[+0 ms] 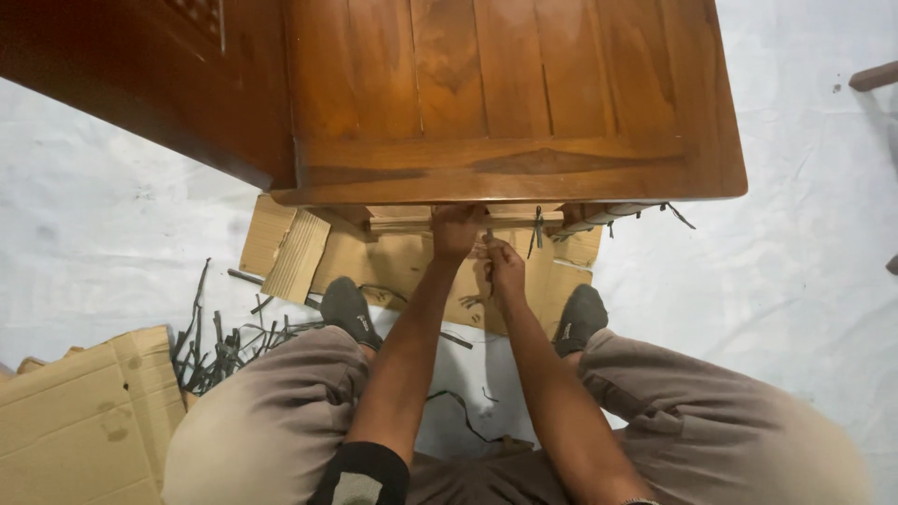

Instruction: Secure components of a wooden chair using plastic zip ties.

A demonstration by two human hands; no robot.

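Note:
A brown wooden cabinet [510, 98] with a plank top stands in front of me on flattened cardboard [402, 262]. My left hand [456, 230] reaches under its front edge and grips the pale wooden rail [402, 223] there. My right hand [505, 264] sits just beside and below it, pinching a thin dark strap [488, 245] that hangs from the rail. Another dark strap [538, 227] dangles from the edge a little to the right. My knees and both feet in dark socks frame the hands.
A tangle of cut dark straps [220, 346] lies on the white floor at the left. A folded cardboard box [89, 421] sits at the lower left. More strap ends [673, 213] hang under the cabinet's right corner. A dark wooden piece [875, 77] shows at the far right.

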